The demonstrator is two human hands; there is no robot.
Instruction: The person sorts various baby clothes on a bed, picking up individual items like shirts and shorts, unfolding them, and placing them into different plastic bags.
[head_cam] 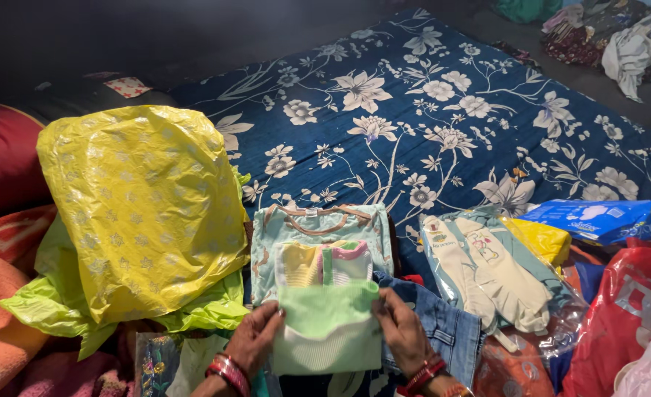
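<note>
Both hands grip one small folded light-green garment [328,328] by its side edges, left hand [256,338] and right hand [401,331] each closed on the cloth with thumb on top, so the step looks like squaring off a fold; the next move would likely call for a steady two-handed carry onto a stack without letting the fold spring open. Just beyond the fingers lie one striped yellow-and-green piece [324,263] on one pale teal top [318,224]; one denim piece [443,323] under the right hand, one yellow plastic bag [145,202] beyond the left hand.
</note>
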